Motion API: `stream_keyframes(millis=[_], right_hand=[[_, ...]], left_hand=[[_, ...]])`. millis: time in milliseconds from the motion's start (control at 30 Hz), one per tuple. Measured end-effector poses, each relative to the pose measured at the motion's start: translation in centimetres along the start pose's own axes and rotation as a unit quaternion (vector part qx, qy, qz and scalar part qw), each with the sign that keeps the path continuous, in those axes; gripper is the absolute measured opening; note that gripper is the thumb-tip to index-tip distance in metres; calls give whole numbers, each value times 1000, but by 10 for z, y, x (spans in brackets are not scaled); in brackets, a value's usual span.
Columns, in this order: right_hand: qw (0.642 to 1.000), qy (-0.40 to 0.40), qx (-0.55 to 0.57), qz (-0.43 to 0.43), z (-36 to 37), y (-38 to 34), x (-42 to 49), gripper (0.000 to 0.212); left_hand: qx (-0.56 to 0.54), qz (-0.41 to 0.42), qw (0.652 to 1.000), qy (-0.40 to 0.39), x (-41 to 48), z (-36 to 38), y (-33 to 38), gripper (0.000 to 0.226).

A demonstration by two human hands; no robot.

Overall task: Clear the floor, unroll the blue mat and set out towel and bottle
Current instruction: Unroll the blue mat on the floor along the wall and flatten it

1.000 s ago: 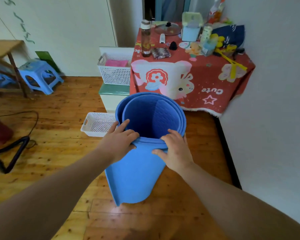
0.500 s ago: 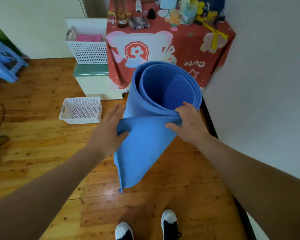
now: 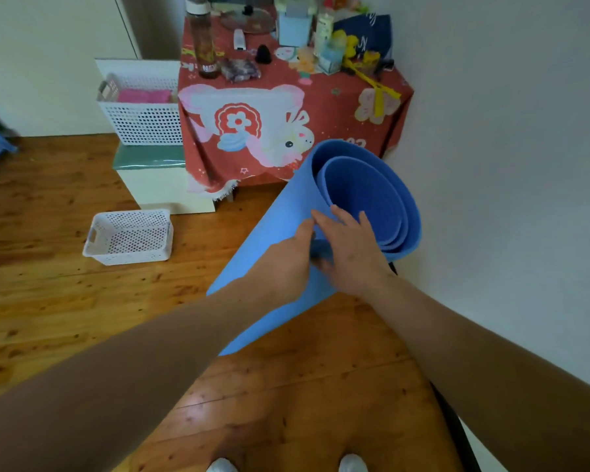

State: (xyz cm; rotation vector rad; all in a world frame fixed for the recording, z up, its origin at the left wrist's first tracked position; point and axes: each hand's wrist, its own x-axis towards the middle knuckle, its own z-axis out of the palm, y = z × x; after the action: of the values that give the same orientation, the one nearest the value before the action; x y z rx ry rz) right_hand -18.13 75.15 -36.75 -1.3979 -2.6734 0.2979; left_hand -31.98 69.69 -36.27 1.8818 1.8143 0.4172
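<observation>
rolled blue mat tilted; bottle upright on table.

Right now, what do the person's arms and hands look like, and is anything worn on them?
Both forearms are bare as far as the picture shows: no sleeves, gloves or watch. The left hand and right hand show no rings or markings that I can make out. At the bottom edge, the toes of white shoes peek in.

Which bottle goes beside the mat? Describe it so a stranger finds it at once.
Start at the table under the red cartoon tablecloth in the corner. At its front left corner stands the tall clear bottle with a pale cap and brownish contents. It is the tallest thing at that end, beside a dark patterned packet.
</observation>
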Motion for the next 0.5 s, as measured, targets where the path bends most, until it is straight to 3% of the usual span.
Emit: stream_keyframes(millis=[67, 100, 200, 300, 433, 500], right_hand=[[1000, 7, 24, 2, -4, 18, -2, 25], [999, 11, 35, -9, -3, 27, -5, 22], [995, 4, 66, -74, -4, 82, -21, 21], [993, -12, 83, -81, -10, 126, -36, 17], [997, -8, 75, -36, -4, 194, -69, 18], [997, 42, 55, 16, 3, 215, -86, 33]], left_hand=[[-54, -28, 998, 34, 6, 8, 13, 62], [-82, -38, 995, 43, 9, 13, 15, 59], [-99, -70, 993, -10, 17, 48, 26, 57], [-57, -157, 983, -75, 15, 84, 6, 57], [39, -171, 984, -41, 31, 139, 18, 36], [88, -150, 984, -45, 44, 160, 44, 32]])
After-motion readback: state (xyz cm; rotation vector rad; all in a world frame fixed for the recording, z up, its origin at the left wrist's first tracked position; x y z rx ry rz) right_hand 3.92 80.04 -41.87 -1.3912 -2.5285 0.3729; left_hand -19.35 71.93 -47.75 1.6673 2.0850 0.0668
